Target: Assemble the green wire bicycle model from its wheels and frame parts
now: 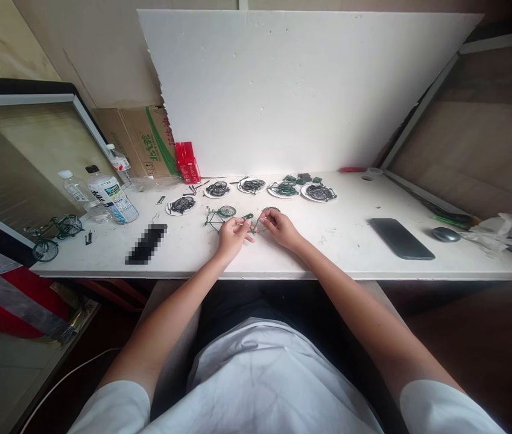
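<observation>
Near the table's front edge, my left hand and my right hand are close together. Both have their fingers pinched on a small dark green model bicycle, partly hidden by the fingers. One of its wheels shows behind my right hand. Just left of my left hand stands another green bicycle frame, with a spoked wheel beside it. Fine details between the fingertips are too small to make out.
Behind the hands, white plates hold black wheels, black parts and green parts. At left are a finished-looking model bicycle and bottles. A dark phone and a mouse lie at right.
</observation>
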A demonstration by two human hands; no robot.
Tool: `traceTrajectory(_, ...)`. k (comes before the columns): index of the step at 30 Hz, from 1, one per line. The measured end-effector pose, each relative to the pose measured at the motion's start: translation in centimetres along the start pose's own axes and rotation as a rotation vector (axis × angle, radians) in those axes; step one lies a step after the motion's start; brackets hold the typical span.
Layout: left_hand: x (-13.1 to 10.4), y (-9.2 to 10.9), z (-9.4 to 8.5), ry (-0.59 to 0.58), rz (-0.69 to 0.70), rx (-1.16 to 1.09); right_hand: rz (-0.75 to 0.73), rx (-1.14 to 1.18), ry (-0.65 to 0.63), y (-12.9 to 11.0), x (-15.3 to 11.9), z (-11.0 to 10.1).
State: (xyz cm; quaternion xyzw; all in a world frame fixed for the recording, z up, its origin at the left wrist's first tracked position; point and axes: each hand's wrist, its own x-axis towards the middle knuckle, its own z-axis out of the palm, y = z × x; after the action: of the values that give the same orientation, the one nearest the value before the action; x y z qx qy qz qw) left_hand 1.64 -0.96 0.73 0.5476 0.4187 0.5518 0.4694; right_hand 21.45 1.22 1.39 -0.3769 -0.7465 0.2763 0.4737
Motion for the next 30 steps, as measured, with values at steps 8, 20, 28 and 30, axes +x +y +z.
traceTrajectory(8, 0.09, -0.18, -0.04, -0.006, 0.015, 0.003, -0.006, 0.034, 0.002, 0.17, 0.04, -0.07)
traceTrajectory(20, -0.21, 0.3, 0.02, 0.012, 0.008, -0.002, -0.004, 0.07, 0.011, -0.54, 0.15, -0.27)
traceTrajectory(28, -0.07, 0.06, -0.09, 0.007, 0.026, 0.008, 0.012, 0.024, -0.005, -0.71, 0.06, -0.34)
traceTrajectory(30, -0.06, 0.01, -0.1, 0.009, 0.027, 0.008, 0.005, 0.018, -0.009, -0.65, 0.05, -0.36)
